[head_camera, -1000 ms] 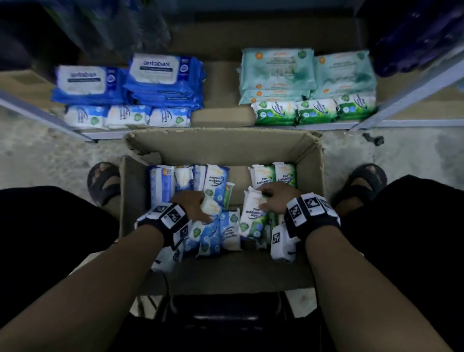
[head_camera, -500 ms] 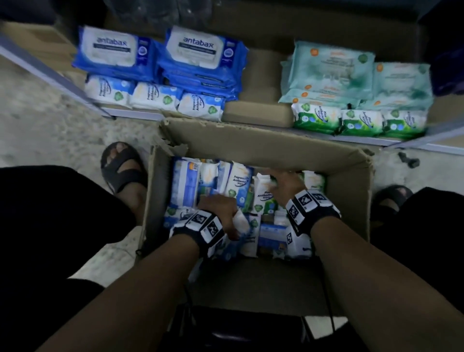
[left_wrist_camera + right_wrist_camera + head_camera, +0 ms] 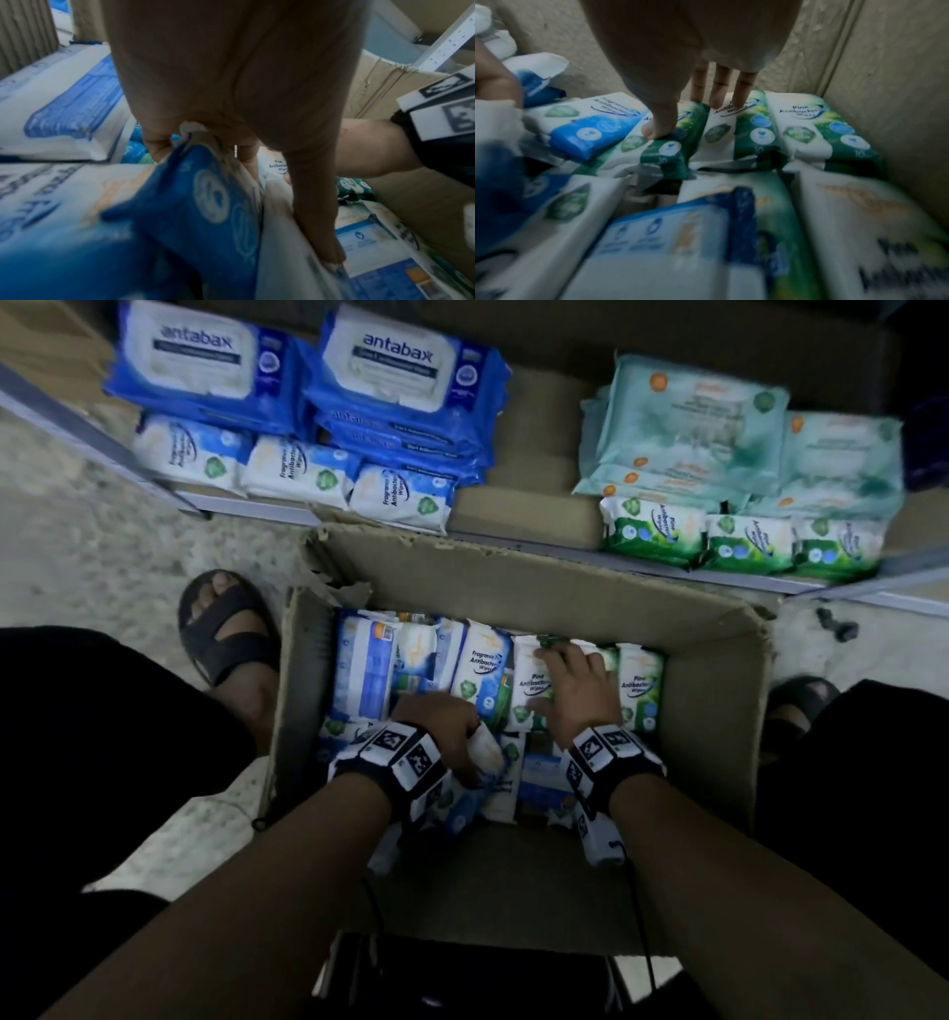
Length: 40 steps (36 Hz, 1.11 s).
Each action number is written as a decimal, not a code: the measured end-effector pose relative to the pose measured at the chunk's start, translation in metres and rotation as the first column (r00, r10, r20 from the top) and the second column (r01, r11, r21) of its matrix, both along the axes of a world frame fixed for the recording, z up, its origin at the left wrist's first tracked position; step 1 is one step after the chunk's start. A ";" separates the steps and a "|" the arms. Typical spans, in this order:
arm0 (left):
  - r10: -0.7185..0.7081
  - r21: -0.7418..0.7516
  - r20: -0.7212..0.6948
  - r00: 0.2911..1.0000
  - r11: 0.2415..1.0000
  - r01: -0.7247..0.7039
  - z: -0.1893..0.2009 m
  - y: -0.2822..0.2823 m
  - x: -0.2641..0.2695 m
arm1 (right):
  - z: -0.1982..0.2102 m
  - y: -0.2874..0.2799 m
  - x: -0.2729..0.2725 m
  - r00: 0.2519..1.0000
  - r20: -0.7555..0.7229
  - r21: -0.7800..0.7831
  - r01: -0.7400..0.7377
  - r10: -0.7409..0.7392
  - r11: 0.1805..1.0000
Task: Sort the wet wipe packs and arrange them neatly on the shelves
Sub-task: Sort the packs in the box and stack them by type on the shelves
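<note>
An open cardboard box (image 3: 513, 588) on the floor holds several small wipe packs, blue Fragrance ones on the left and green Pine ones on the right. My left hand (image 3: 436, 726) (image 3: 231, 121) is low in the box and pinches the top edge of a blue wipe pack (image 3: 192, 203) (image 3: 480, 752), thumb stretched down beside it. My right hand (image 3: 575, 695) (image 3: 677, 101) lies over the standing green Pine packs (image 3: 529, 685) (image 3: 664, 150), fingers straight at their far ends and thumb pressing one pack's face.
The low shelf beyond the box carries large blue Antabax packs (image 3: 205, 367) with small Fragrance packs (image 3: 287, 469) in front, and teal packs (image 3: 683, 418) with green Pine packs (image 3: 744, 546) in front. A bare gap (image 3: 529, 480) separates the groups. Sandalled feet (image 3: 226, 629) flank the box.
The view has come closer and shifted left. My right hand has slid forward onto the green Pine packs. My left hand stays at the near left, holding its pack.
</note>
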<state>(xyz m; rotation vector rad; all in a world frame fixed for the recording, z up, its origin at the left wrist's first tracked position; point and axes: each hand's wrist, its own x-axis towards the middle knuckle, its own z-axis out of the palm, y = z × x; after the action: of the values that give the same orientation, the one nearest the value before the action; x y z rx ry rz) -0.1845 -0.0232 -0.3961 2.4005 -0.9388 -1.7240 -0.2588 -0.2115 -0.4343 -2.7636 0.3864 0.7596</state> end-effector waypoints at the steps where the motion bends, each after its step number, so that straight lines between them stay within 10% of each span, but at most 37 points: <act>1: 0.004 -0.005 0.008 1.000 1.000 -0.004 -0.001 0.001 -0.001 | -0.001 -0.002 0.002 1.000 -0.008 -0.010 -0.016 0.016 1.000; 14: 0.069 -0.004 0.018 0.997 0.998 -0.069 0.002 0.000 -0.002 | 0.008 0.004 0.007 0.988 0.073 -0.040 -0.132 0.135 0.990; 28: 0.257 -0.060 0.069 0.964 0.966 -0.253 0.003 0.003 0.006 | 0.006 0.013 0.014 0.979 -0.152 -0.109 -0.154 0.137 0.982; 37: 0.480 -0.096 0.254 0.839 0.876 -0.472 -0.008 -0.006 0.004 | 0.023 -0.005 0.000 0.986 0.106 0.020 -0.132 0.129 0.991; 40: 0.470 -0.069 0.268 0.841 0.880 -0.470 -0.013 -0.012 0.002 | 0.028 -0.001 -0.010 0.991 -0.051 0.197 -0.110 0.122 0.974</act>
<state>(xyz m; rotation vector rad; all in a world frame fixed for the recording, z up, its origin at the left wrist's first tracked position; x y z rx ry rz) -0.1830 -0.0349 -0.4087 2.6233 -0.3037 -1.2316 -0.2684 -0.2124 -0.4059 -2.6016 0.1538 0.8640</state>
